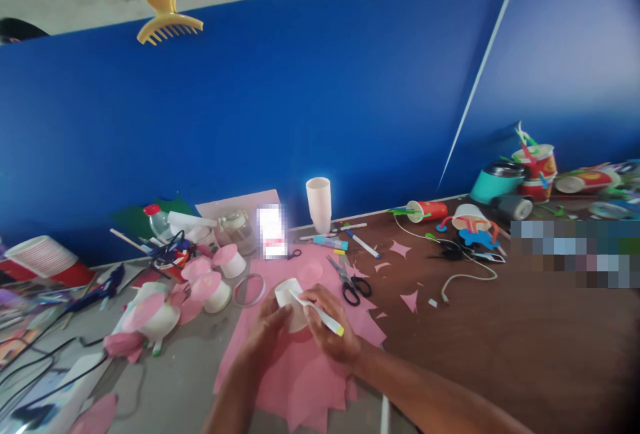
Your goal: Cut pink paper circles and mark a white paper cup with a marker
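Note:
My left hand (pixel 270 321) is wrapped round the side of a white paper cup (pixel 298 319), which is tilted over the pink paper (pixel 295 384). In my right hand (pixel 334 335) is a white marker (pixel 327 319) with a yellow end, its other end against the cup. Whether it leaves a mark there is too small to tell. A round pink paper piece (pixel 311 271) lies just beyond the cup. Black-handled scissors (pixel 353 284) rest with blades apart to the right, and a clear ring (pixel 249 290) is on the left.
A stack of white cups (pixel 319 202) stands by the blue partition (pixel 280 101). White cups with pink discs (pixel 213 289) crowd the left, near cables (pixel 45 354). Pink scraps (pixel 410 301), a blue-capped marker (pixel 363 245) and a red cup (pixel 429 211) lie to the right.

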### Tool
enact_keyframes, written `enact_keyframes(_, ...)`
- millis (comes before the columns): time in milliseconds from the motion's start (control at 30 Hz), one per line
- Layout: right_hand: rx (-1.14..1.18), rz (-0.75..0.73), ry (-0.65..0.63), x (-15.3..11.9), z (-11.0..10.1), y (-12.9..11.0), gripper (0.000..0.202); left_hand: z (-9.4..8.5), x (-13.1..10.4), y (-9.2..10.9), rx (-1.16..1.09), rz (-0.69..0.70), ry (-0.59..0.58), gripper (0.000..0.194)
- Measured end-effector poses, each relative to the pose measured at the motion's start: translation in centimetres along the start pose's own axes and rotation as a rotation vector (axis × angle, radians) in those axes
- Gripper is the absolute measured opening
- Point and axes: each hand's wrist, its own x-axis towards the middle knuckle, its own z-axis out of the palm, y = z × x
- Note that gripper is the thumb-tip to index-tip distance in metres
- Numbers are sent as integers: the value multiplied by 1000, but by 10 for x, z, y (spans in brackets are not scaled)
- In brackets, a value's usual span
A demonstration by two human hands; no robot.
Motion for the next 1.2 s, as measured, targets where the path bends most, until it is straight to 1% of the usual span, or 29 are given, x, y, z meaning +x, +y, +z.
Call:
enact_keyframes(167,-26,-58,8,4,-3,-5,17,4,0,4,0,-27,12,67)
enact_keyframes(333,-20,-53,7,6,-3,-5,15,9,-2,8,15,-29,-21,71)
enact_keyframes(533,-20,-37,-11,6,-4,-6,17,6,-4,8,27,-11,8,66)
enact_keyframes(700,-20,-35,-12,5,-4,-5,17,4,-2,5,65,-8,22,74)
enact_keyframes(767,-31,-42,-18,4,-4,-4,17,3,-2,4,74,-6,20,74)
enact_keyframes(867,-48,-43,-24,3,-5,-4,16,3,-3,4,67,-8,12,68)
enact_keyframes(1000,-26,-55,-2,4,-5,-5,15,5,-3,6,78,-8,22,61)
enact_keyframes(1100,-14,-65,4,5,-5,-5,15,6,-3,7,98,-11,18,63)
enact_keyframes(1200,-23,-44,4,5,-5,-4,16,7,-3,7,84,-14,18,69)
